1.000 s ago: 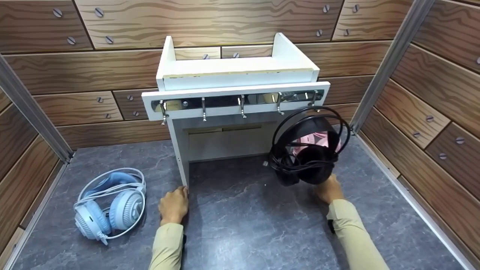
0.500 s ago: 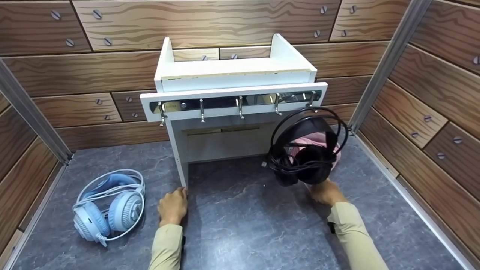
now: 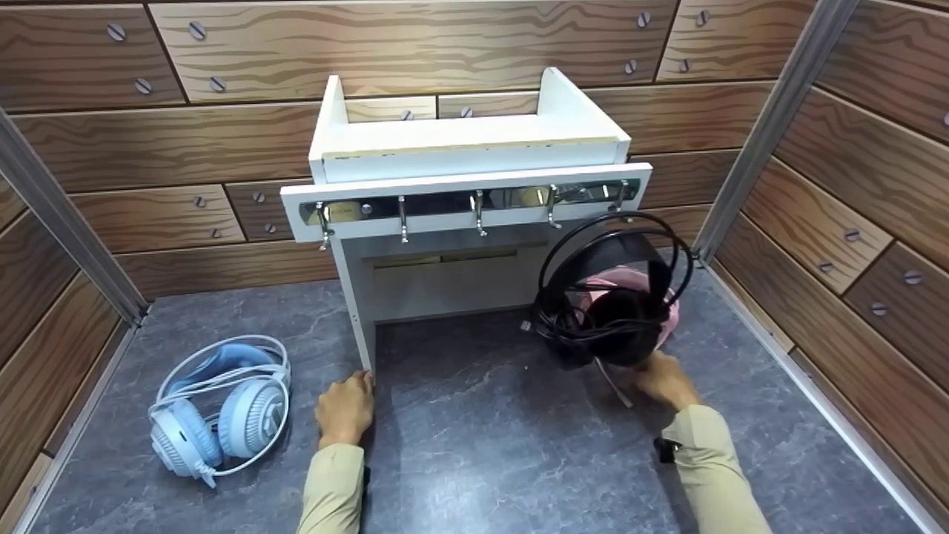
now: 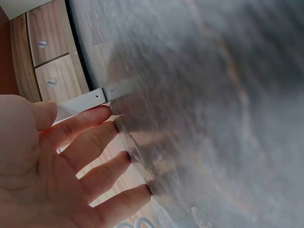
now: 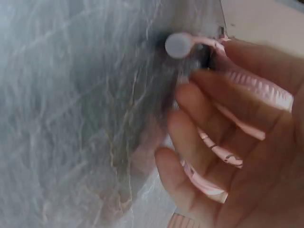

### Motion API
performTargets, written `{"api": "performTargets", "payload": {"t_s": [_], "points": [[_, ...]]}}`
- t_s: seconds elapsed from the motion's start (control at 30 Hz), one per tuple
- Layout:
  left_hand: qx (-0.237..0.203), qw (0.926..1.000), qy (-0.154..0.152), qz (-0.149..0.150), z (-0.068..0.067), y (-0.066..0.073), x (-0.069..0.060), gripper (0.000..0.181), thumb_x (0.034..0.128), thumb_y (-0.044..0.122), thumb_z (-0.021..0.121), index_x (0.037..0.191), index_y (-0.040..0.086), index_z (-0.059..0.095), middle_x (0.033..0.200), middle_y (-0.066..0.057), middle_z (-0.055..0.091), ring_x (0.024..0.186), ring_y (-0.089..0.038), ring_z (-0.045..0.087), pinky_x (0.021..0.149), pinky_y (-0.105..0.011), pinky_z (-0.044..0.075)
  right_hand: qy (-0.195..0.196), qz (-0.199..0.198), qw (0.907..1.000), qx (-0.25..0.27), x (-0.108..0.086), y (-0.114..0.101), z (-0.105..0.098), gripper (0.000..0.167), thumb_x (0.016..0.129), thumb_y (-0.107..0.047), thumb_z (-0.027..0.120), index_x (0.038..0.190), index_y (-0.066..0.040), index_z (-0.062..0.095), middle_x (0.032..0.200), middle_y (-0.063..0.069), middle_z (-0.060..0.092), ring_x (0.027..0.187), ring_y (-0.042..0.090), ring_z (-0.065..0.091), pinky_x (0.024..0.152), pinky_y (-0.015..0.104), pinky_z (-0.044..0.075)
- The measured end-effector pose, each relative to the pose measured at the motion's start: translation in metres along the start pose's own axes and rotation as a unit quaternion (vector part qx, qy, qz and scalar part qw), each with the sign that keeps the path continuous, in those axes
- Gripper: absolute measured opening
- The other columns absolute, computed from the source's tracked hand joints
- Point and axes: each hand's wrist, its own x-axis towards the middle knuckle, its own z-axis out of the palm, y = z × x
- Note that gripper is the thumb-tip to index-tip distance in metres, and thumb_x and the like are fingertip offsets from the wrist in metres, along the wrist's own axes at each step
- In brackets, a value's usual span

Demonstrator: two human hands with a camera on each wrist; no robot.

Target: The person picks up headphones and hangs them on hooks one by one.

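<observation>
A pink headset [image 3: 669, 326] with a microphone boom [image 3: 614, 384] is low behind the hanging black headphones [image 3: 615, 256], which hide much of it. My right hand [image 3: 667, 380] holds the pink headset near the tabletop; in the right wrist view its fingers are curved, with pink parts between thumb and index finger and behind the fingers. At the lower end of the stand's left side panel [image 3: 354, 311] rests my left hand [image 3: 345, 409], index finger and thumb beside the panel. In the left wrist view its fingers [image 4: 102, 142] are spread, tips down on the tabletop.
The white stand [image 3: 474, 133] carries a front rail [image 3: 441, 222] with several metal hooks; the black headphones hang from the rightmost. Light blue headphones [image 3: 248, 415] lie on the grey marbled tabletop [image 3: 474, 445] at left. Wood-pattern walls [image 3: 222, 141] enclose the sides and back.
The pink headset has turned and shifted slightly lower and right behind the black headphones; its boom now shows below them. My right hand has moved slightly right. My left hand stays at the panel.
</observation>
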Motion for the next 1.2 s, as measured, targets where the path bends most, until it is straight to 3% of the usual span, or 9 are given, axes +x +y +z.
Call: {"api": "performTargets", "payload": {"t_s": [0.07,0.23,0.4,0.5,0.63,0.7,0.77,0.87,1.2], "points": [[0.000,1.0000,0.001,0.001,0.000,0.000,0.000,0.034,0.1063,0.026,0.049,0.119,0.003,0.071,0.104,-0.034,0.068,0.088,-0.060,0.063,0.069,-0.066,0.051,0.021,0.028,0.9994,0.004,0.000,0.002,-0.004,0.018,0.084,-0.014,0.072,0.085,0.003,0.069,0.092,0.027,0.070,0.093,0.051,0.066,0.080,0.061,0.050],[-0.003,1.0000,0.007,0.003,0.000,0.001,-0.001,0.033,0.1058,0.025,0.050,0.118,0.003,0.072,0.103,-0.034,0.068,0.088,-0.060,0.064,0.070,-0.066,0.051,0.039,0.104,0.9936,0.015,-0.001,0.003,-0.010,0.019,0.088,-0.017,0.065,0.077,-0.001,0.070,0.078,0.017,0.070,0.083,0.042,0.067,0.073,0.053,0.051],[-0.003,0.9999,0.011,0.005,0.000,0.001,-0.001,0.034,0.1055,0.025,0.050,0.117,0.003,0.072,0.103,-0.034,0.068,0.087,-0.061,0.063,0.070,-0.066,0.051,0.048,0.157,0.9863,0.018,-0.002,0.003,-0.013,0.029,0.088,-0.024,0.063,0.061,-0.014,0.057,0.062,0.004,0.061,0.070,0.029,0.062,0.059,0.040,0.043],[-0.002,0.9999,0.013,0.008,0.000,0.001,-0.001,0.034,0.1054,0.025,0.050,0.117,0.003,0.072,0.103,-0.034,0.068,0.087,-0.061,0.063,0.070,-0.066,0.051,0.050,0.176,0.9830,0.016,-0.002,0.002,-0.013,0.033,0.087,-0.031,0.064,0.060,-0.015,0.054,0.066,0.007,0.062,0.073,0.032,0.062,0.060,0.043,0.043],[-0.002,0.9999,0.012,0.008,0.000,0.001,-0.001,0.034,0.1055,0.026,0.050,0.117,0.003,0.072,0.103,-0.034,0.068,0.087,-0.061,0.063,0.070,-0.066,0.051,0.048,0.185,0.9814,0.020,-0.002,0.001,-0.014,0.033,0.089,-0.034,0.062,0.086,-0.001,0.064,0.099,0.031,0.067,0.098,0.052,0.063,0.077,0.058,0.048],[-0.003,0.9999,0.011,0.007,0.000,0.001,-0.001,0.034,0.1055,0.026,0.050,0.117,0.003,0.072,0.103,-0.034,0.068,0.088,-0.061,0.063,0.070,-0.066,0.051,0.047,0.191,0.9803,0.022,-0.001,0.001,-0.014,0.043,0.091,-0.034,0.060,0.107,0.006,0.060,0.117,0.040,0.059,0.111,0.059,0.056,0.086,0.063,0.045],[-0.003,0.9999,0.012,0.007,0.000,0.001,-0.001,0.033,0.1055,0.026,0.050,0.117,0.003,0.072,0.103,-0.034,0.068,0.088,-0.061,0.063,0.070,-0.066,0.050,0.047,0.198,0.9789,0.022,0.000,0.001,-0.014,0.056,0.092,-0.035,0.058,0.122,0.012,0.050,0.125,0.044,0.052,0.117,0.062,0.050,0.092,0.065,0.043],[-0.003,0.9998,0.015,0.010,0.000,0.000,-0.002,0.033,0.1054,0.025,0.050,0.116,0.003,0.072,0.102,-0.034,0.068,0.086,-0.061,0.063,0.069,-0.066,0.051,0.056,0.208,0.9762,0.026,0.001,0.000,-0.013,0.063,0.094,-0.035,0.056,0.129,0.015,0.041,0.127,0.046,0.049,0.119,0.062,0.048,0.096,0.065,0.040],[0.002,0.9996,0.021,0.016,0.000,0.001,-0.003,0.032,0.1048,0.022,0.051,0.115,0.002,0.072,0.098,-0.034,0.069,0.084,-0.060,0.064,0.067,-0.066,0.051,0.086,0.228,0.9677,0.064,0.002,0.002,-0.013,0.070,0.098,-0.043,0.051,0.134,0.016,0.033,0.134,0.045,0.042,0.124,0.063,0.043,0.101,0.065,0.035]]}}
